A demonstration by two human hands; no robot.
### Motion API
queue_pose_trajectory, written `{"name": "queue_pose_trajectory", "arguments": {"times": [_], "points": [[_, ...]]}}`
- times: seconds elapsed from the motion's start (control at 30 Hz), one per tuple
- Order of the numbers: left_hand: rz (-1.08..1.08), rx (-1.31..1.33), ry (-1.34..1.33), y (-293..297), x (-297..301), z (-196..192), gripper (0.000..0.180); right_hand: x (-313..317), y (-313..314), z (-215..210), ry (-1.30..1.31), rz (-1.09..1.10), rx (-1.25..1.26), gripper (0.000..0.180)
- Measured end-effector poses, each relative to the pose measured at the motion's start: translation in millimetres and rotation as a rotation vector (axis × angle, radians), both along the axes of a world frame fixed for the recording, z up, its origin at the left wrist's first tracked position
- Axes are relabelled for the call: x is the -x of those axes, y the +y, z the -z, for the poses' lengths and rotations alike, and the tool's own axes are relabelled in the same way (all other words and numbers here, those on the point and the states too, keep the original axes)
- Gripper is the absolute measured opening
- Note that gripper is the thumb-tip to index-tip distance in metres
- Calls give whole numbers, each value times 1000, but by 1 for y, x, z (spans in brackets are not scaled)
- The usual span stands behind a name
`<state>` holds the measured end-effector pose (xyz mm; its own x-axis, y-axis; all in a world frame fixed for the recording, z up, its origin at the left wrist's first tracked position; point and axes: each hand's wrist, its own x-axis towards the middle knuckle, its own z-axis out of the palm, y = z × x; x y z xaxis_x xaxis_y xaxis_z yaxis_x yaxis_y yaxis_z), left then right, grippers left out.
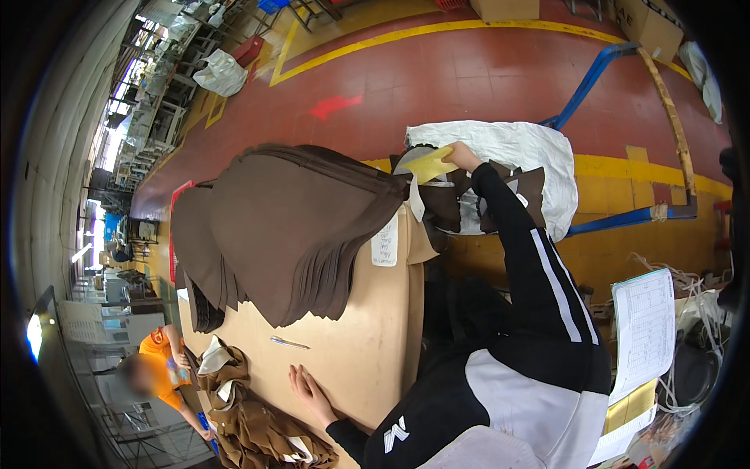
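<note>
At twelve o'clock spreads a red-brown floor (437, 78), crossed by a yellow line (453, 27). A cardboard box (506, 9) sits at one o'clock, another carton (647, 30) at two. A blue metal frame (587, 84) with a tan bar stands from two to three. Toward four o'clock are printed sheets (643, 332) and tangled white cords (669, 384). At eight, a person in orange (162, 363) leans in, and between ten and eleven lies a white plastic bag (220, 74).
</note>
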<state>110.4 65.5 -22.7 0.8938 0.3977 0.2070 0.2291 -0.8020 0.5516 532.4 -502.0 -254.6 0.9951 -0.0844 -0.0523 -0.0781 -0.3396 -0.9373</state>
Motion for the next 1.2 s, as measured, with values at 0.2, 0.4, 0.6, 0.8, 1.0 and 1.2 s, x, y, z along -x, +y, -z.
{"name": "queue_pose_trajectory", "arguments": {"times": [0.2,0.4,0.6,0.8,1.0,1.2], "points": [[81,11,37,6,-29,9,34,4,-15,6,62,128,116,37],[52,-1,49,3,-21,5,34,11,-9,-5,84,-46,320,42],[43,34,56,-4,-29,3,34,27,-35,-3,65,158,279,40],[48,35,57,5,-30,8,34,24,-43,6,22,178,208,37],[26,4,56,1,-23,4,35,20,-7,-10,48,87,168,34],[37,-1,65,-2,-27,1,35,24,-11,-10,68,115,240,34]]}}
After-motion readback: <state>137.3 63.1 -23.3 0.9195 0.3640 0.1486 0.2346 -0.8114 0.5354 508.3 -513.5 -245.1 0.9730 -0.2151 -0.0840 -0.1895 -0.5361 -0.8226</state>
